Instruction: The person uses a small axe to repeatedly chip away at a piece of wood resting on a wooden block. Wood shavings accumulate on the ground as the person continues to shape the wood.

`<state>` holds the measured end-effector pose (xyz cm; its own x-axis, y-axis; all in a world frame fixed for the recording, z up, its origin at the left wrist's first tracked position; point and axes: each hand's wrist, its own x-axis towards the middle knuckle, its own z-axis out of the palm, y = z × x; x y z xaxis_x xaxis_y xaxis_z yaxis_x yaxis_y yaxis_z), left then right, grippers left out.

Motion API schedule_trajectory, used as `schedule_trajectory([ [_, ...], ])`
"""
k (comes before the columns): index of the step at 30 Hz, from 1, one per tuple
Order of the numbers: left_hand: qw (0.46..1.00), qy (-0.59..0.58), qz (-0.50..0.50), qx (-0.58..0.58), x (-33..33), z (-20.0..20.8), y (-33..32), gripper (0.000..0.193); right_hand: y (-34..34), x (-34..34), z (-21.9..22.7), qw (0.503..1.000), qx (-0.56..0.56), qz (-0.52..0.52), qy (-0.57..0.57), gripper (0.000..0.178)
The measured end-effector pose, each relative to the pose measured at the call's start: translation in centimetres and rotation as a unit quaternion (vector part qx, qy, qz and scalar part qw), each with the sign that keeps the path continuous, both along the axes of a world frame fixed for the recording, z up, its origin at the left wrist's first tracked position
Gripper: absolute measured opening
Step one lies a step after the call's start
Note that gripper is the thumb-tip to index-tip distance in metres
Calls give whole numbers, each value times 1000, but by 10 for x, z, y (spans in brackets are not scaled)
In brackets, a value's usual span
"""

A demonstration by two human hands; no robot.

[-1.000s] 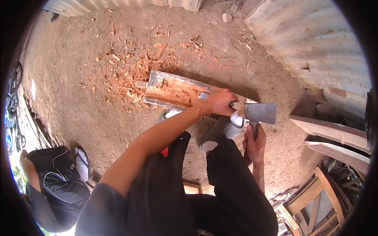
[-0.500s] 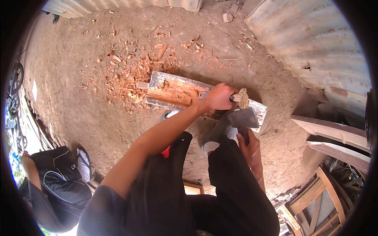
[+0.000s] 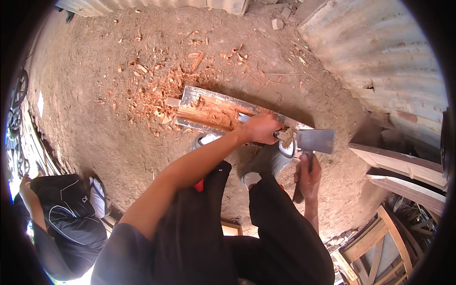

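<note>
Head view shows me packed, dusty earth floor [image 3: 95, 118], ribbed corrugated metal sheeting [image 3: 380, 57] curving along the right, and rough timber frames [image 3: 403, 166] stacked at the lower right. On the floor lies 1 long grey plank [image 3: 209, 111], its top hacked to raw orange wood, with curled chips [image 3: 156, 90] scattered beyond its far end. My shoe [image 3: 268, 159] stands at its near end. My left hand [image 3: 261, 128] is closed around a small wooden piece [image 3: 286, 137] standing on the plank. My right hand [image 3: 308, 173] is wrapped around the hatchet [image 3: 313, 141] handle, its flat steel head just beside that piece. Open dirt lies left of the plank.
</note>
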<state>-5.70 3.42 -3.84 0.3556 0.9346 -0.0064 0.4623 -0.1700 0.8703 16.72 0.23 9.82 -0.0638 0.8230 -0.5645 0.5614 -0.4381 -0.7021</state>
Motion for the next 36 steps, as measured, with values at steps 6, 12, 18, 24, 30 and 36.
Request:
schedule_trajectory([
  [6,1000,17,-4,-3,-1,-2,2,27,-11,6,-12,990,75,-73,90,27],
  [12,998,67,-4,14,-12,-6,-6,26,-7,16,-28,999,20,37,34,27],
  [18,996,76,-9,52,-15,-1,-2,25,-20,2,-23,998,42,20,31,30],
  [24,993,101,-51,38,-23,-15,-19,26,-8,7,-24,997,-34,37,64,27],
  [30,989,38,-121,73,7,2,-19,27,-14,21,-9,995,-25,-35,87,32],
  [36,994,47,-81,58,13,-3,-18,28,-11,18,1,997,-21,2,75,33],
])
